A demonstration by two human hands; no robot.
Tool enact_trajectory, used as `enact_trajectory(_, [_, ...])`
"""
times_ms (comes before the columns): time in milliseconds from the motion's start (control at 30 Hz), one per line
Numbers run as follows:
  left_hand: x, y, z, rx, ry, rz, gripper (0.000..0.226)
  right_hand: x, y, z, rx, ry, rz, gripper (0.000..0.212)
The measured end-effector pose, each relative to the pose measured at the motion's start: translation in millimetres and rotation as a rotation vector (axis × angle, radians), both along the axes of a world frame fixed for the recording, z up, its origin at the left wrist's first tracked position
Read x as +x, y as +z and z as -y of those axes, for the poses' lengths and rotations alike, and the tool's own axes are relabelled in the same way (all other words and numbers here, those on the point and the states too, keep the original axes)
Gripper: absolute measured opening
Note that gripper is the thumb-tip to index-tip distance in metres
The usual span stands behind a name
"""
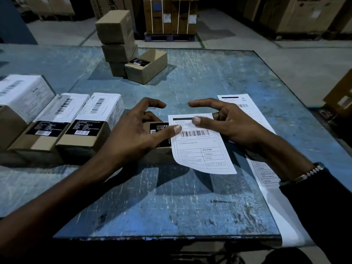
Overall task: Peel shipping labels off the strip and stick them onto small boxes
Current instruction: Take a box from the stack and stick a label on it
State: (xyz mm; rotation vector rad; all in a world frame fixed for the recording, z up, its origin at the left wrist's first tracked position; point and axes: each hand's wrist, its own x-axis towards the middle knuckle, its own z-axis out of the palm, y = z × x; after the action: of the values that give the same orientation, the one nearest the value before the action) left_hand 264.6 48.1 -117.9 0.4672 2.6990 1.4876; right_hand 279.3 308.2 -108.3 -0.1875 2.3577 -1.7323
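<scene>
A white shipping label with a barcode lies over a small brown box at the table's centre, its lower part hanging free past the box's near edge. My left hand rests on the box, thumb pressing the label's left edge. My right hand presses the label's top with its thumb, the other fingers spread. The label strip runs along the table's right side, under my right wrist. Three labelled boxes stand in a row at the left.
A stack of plain brown boxes and one box with a black sticker stand at the back of the blue table. Another carton sits off the right edge. Large cartons line the floor behind.
</scene>
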Motion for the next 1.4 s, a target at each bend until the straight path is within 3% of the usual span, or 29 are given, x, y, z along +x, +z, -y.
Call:
enact_trajectory(100, [1, -1, -2, 0.03, 0.012, -0.024, 0.044, -1, -3, 1, -0.031, -0.012, -0.008, 0.035])
enact_trajectory(200, [5, -3, -4, 0.033, 0.05, -0.045, 0.027, 0, -2, 1, 0.052, 0.008, -0.049, 0.042])
enact_trajectory(267, [7, -3, -5, 0.031, 0.071, -0.04, 0.039, 2, -1, 1, 0.087, 0.063, -0.032, 0.063])
enact_trajectory(333, [8, -2, -3, -0.005, 0.056, -0.036, 0.064, 2, -1, 2, 0.073, 0.066, -0.006, 0.076])
enact_trajectory(433, [6, 2, -2, 0.009, 0.035, 0.001, 0.07, -1, -2, -1, 0.012, 0.021, 0.004, 0.056])
enact_trajectory(600, [5, -1, -5, 0.035, 0.065, -0.041, 0.033, -1, -1, 1, -0.041, -0.014, -0.007, 0.035])
enact_trajectory(767, [5, -3, -5, 0.04, 0.101, -0.074, 0.017, 2, 4, 7, 0.16, 0.052, -0.082, 0.061])
enact_trajectory(933, [9, -5, -6, 0.043, 0.138, -0.082, 0.022, -2, 1, 8, 0.249, 0.024, -0.154, 0.118])
enact_trajectory(1000, [8, -6, -6, 0.013, 0.131, -0.099, 0.022, -3, 8, 3, 0.261, -0.037, -0.277, 0.113])
enact_trajectory(1067, [5, -5, -5, 0.008, 0.124, -0.098, 0.023, 4, 20, 0, 0.271, -0.114, -0.465, 0.088])
enact_trajectory(1167, [4, -5, -4, 0.039, 0.13, -0.084, 0.026, 20, 29, 4, 0.417, 0.057, -0.598, 0.065])
enact_trajectory(1267, [5, -7, -4, 0.045, 0.139, -0.103, 0.03, 28, 28, 19, 0.572, 0.323, -0.568, 0.073])
enact_trajectory(1400, [3, -8, -4, 0.039, 0.146, -0.099, 0.03, 29, 15, 30, 0.799, 0.505, -0.447, 0.091])
